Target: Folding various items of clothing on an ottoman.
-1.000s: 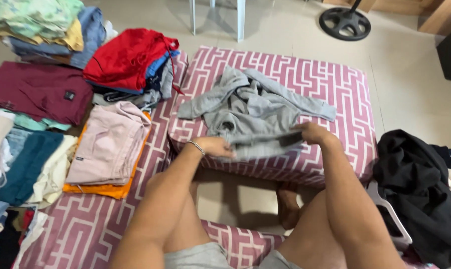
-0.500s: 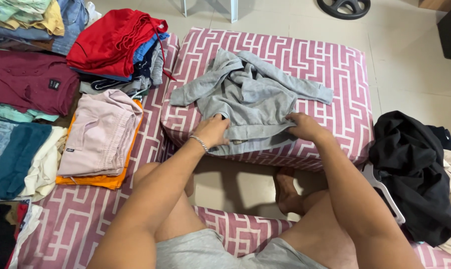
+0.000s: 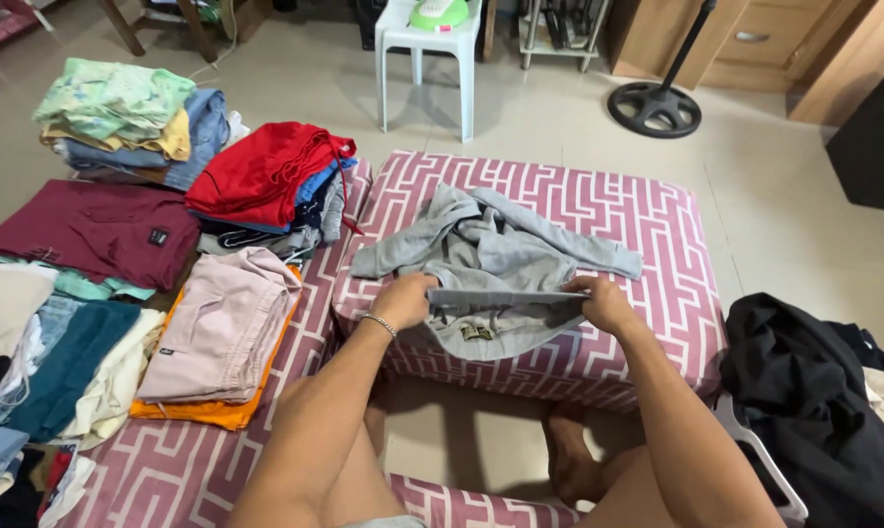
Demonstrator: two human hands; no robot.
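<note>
A crumpled grey hoodie (image 3: pixel 486 259) lies on a pink cushion with a white maze pattern (image 3: pixel 647 205). My left hand (image 3: pixel 406 299) grips the garment's near hem at its left end. My right hand (image 3: pixel 603 301) grips the same hem at its right end. Between the two hands the hem is pulled straight and raised a little, so the inside of the hem and a small label (image 3: pixel 477 332) show at the cushion's front edge. A thin bracelet circles my left wrist. The sleeves lie bunched toward the far side.
Folded clothes are stacked at left: a pink pile on orange (image 3: pixel 222 328), a red and blue pile (image 3: pixel 271 176), a maroon shirt (image 3: pixel 95 230). A black heap (image 3: pixel 813 391) with a white hanger lies at right. A white stool (image 3: pixel 427 49) and a fan base (image 3: pixel 655 108) stand behind.
Both hands have taken hold of the hoodie's near hem, moved apart and drawn it taut toward me. The camera tilted up, showing more of the floor behind.
</note>
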